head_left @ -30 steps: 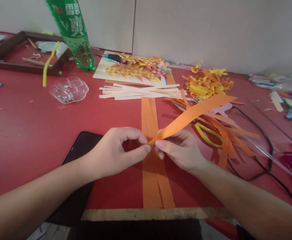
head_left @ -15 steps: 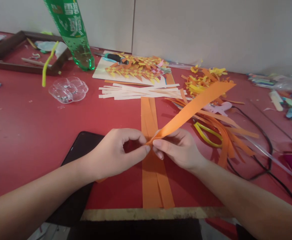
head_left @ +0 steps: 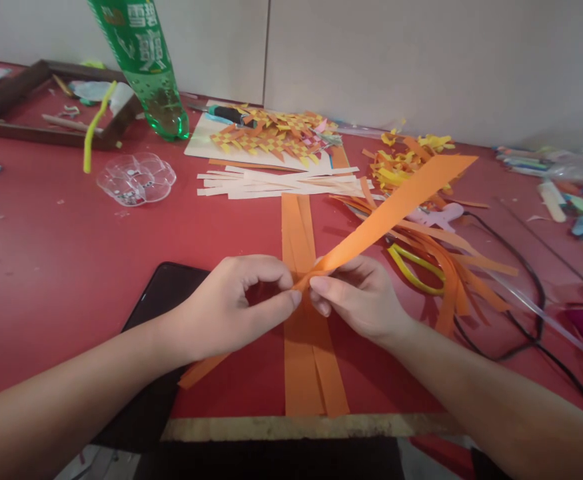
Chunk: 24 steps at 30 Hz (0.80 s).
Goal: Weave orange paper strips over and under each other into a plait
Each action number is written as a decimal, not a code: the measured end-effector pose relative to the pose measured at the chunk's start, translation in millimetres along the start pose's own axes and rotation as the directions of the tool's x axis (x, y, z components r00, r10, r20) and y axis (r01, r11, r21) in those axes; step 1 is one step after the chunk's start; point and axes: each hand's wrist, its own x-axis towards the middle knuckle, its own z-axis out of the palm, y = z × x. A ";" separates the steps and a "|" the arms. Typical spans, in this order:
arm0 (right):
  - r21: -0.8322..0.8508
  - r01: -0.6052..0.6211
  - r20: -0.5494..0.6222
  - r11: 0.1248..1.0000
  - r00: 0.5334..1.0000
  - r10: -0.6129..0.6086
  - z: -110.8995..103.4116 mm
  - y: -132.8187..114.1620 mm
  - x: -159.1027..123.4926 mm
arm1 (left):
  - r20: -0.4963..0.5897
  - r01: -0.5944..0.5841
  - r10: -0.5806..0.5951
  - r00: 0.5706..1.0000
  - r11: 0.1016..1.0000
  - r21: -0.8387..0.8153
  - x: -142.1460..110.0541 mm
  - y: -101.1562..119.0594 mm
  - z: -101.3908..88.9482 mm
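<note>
An orange paper strip [head_left: 396,207] is pinched near its middle between my two hands, folded or creased where the fingers meet. My left hand [head_left: 241,303] closes thumb and forefinger on it, and a loose end of the strip pokes out below this hand. Close beside it, my right hand [head_left: 361,297] grips the strip too, whose long free end slants up to the right. Beneath the hands, more orange strips [head_left: 304,373] lie lengthwise on the red table, partly overlapping. A dark phone-like slab [head_left: 146,307] rests under my left forearm.
White paper strips [head_left: 271,181] lie beyond the hands, with woven orange-and-yellow paper [head_left: 276,133] behind. To the right are yellow-handled scissors [head_left: 416,270], loose orange strips [head_left: 451,267] and a black cable [head_left: 536,300]. A green bottle [head_left: 146,73] and clear dish [head_left: 138,179] stand left.
My right hand has slid slightly right along the strip. The strip's upper end reaches a little higher and further right, and more of its lower end shows below my left hand.
</note>
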 end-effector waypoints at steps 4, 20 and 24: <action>0.004 0.011 0.026 1.000 1.000 -0.011 0.1 -0.2 0.8 | 0.006 0.017 -0.017 1.000 0.999 0.037 -1.2 -0.4 1.3; -0.144 0.035 0.068 0.989 0.997 -0.025 11.4 -15.8 2.6 | 0.024 -0.053 0.051 0.998 0.995 0.082 -1.3 -1.3 1.6; -0.081 0.011 0.043 0.997 0.999 -0.008 10.8 -12.1 2.6 | 0.022 -0.053 0.051 0.998 0.996 0.076 -1.1 -0.9 1.1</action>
